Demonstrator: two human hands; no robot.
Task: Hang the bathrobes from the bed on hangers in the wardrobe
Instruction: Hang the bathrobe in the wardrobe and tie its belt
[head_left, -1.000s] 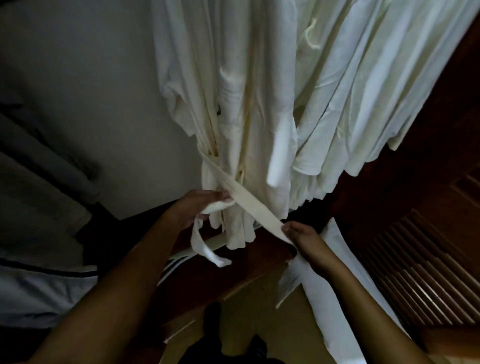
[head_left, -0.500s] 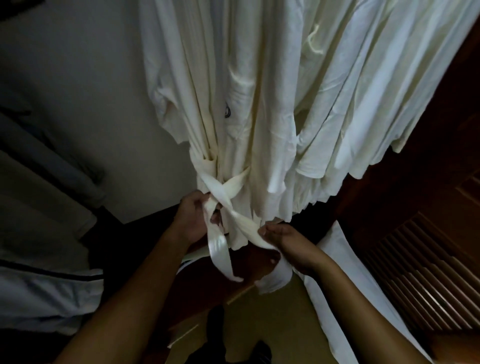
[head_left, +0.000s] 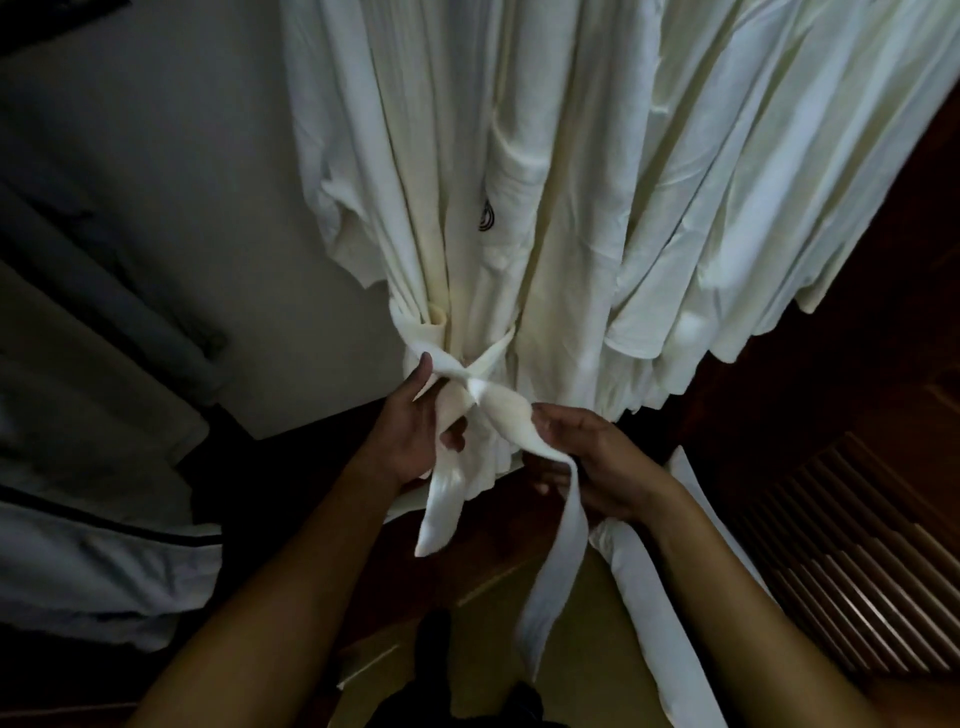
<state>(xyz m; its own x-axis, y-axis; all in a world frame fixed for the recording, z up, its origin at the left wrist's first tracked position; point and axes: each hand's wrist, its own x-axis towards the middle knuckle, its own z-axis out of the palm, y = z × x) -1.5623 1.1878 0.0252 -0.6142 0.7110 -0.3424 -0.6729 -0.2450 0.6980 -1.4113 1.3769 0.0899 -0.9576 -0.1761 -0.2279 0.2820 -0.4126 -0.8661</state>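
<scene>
- Dim room: a pale wall (head_left: 182, 182) at the left, the dark wood of a wardrobe (head_left: 857, 364) at the right, with a louvred door (head_left: 857, 561) at the lower right.
- White bathrobes (head_left: 753, 208) hang in a close row between the wall and the dark wood.
- The front bathrobe (head_left: 493, 130), nearest the wall, bears a small dark emblem.
- A white belt (head_left: 470, 382) crosses itself at the front bathrobe's waist, and both ends trail down.
- The left hand (head_left: 410, 436) grips one belt end just below the crossing, with fingers curled round it and thumb raised.
- The right hand (head_left: 592, 457) holds the other end in curled fingers, and the strip hangs toward the floor (head_left: 483, 675).
- The top edge cuts off the robes' shoulders, so what they hang on is out of sight.
- Low light blurs pale bedding (head_left: 104, 545) at the left edge and a white cloth (head_left: 654, 613) by the right forearm — both hard to identify.
- The floor is yellowish.
</scene>
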